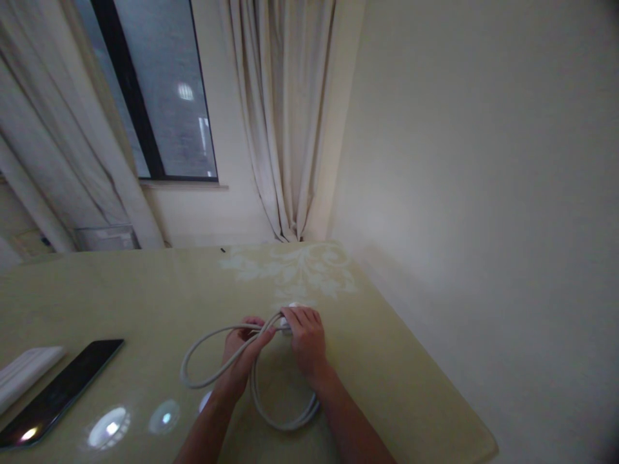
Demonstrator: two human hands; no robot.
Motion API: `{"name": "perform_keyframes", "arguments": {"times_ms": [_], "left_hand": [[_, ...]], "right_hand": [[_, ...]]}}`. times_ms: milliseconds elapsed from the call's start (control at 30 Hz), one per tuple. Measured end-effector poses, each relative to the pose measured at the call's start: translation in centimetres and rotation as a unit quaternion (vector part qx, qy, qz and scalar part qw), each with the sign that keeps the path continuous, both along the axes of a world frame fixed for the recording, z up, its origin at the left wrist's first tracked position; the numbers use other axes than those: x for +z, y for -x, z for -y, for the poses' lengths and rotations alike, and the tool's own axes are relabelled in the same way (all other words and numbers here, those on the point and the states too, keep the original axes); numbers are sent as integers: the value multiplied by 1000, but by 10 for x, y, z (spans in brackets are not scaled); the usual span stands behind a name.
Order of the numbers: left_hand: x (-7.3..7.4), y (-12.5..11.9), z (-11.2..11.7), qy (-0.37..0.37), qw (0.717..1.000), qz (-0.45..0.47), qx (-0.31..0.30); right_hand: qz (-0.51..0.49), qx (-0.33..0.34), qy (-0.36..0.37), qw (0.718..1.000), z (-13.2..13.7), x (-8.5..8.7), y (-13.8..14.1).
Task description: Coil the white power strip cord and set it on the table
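A light grey cable [209, 383] hangs in two loops over the table, one loop to the left and one lower down between my forearms. My left hand [243, 357] grips the cable where its strands cross, thumb and fingers closed around them. My right hand [306, 335] is closed over a white piece [286, 324] at the cable's end, which looks like a plug or adapter and is mostly covered by the fingers. The two hands are close together, a short gap apart.
The glossy yellow-green table [387, 374] meets a plain wall [483, 193] on the right. At the left lie a dark tablet-like slab [62, 393] and a white box-like object [29, 370]. A tiny dark bit [223, 250] rests by the far edge, with curtains [290, 122] and a window [167, 90] behind.
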State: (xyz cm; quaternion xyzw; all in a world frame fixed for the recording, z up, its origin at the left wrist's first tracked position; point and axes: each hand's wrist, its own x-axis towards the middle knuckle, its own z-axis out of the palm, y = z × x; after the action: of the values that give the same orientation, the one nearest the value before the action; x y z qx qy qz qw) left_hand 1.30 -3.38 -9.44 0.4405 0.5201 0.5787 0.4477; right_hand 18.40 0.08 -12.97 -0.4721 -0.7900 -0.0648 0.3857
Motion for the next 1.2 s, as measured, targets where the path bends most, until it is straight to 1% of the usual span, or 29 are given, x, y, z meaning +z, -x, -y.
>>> {"name": "perform_keyframes", "arguments": {"times_ms": [100,200,300,367,467,567,700,833,900,967,1033,1100,1133,1167,1200], "left_hand": [[2,3,2,-1,1000,4,-24],[2,7,4,-18,998,21,-58],[1,9,6,-31,995,35,-89],[1,11,7,-29,993,44,-104],[2,16,6,-10,993,47,-107],[3,21,5,17,992,62,-105],[-1,22,2,27,991,76,-109],[-8,18,-2,27,984,120,-128],[-12,17,-5,45,975,158,-147],[-16,18,-9,65,967,188,-160],[-20,19,-12,74,963,206,-155],[-22,20,-15,83,963,218,-131],[-23,20,-16,89,963,224,-120],[-24,19,-16,94,963,227,-111],[-25,19,-17,98,963,228,-106]], "right_hand": [[4,3,7,1000,2,7,-2],[-8,8,26,1000,3,14,-3],[-57,47,67,995,5,23,-7],[-99,93,126,983,6,30,-11],[-158,153,224,949,8,38,-18],[-191,184,275,924,11,41,-19],[-215,199,305,906,14,41,-18],[-239,200,368,876,15,42,-22],[-227,209,399,863,17,40,-22],[-203,230,430,849,19,35,-19],[-184,254,449,837,23,29,-11],[-172,272,450,833,28,21,3],[-163,276,443,838,31,17,10],[-149,270,430,848,33,13,17],[-130,255,413,864,35,9,24]]}}
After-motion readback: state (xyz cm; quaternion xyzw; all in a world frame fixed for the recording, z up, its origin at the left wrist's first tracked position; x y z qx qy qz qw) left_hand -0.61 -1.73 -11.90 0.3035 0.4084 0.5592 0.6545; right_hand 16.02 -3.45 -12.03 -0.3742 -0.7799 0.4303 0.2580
